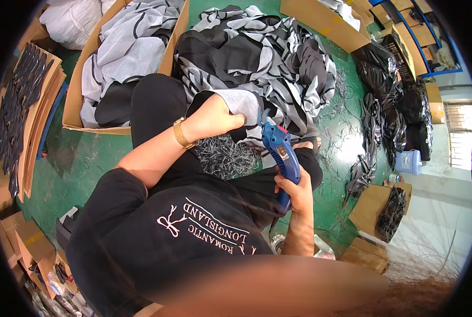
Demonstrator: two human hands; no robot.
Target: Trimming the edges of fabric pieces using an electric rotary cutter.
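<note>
My left hand (217,117) is closed on the edge of a grey-and-black fabric piece (245,103), thumb on top, above my crossed legs. In my right hand (295,191) I grip blue electric scissors (281,149) by the handle, fingers wrapped round it. Their narrow blades point away from me and meet the fabric's right edge; whether they are closed on it I cannot tell. Thin dark and grey trimmings (227,157) lie heaped on the floor between my legs. Right beyond my hands rises a big pile of similar grey-and-black fabric pieces (241,55).
A cardboard box (73,108) of fabric pieces stands at the far left, another box (326,26) at the far right. Black plastic bags (378,66) and a blue container (408,161) sit along the right. Flat dark pieces (22,100) lie on stacked cardboard at left. Scraps litter the green floor (334,158).
</note>
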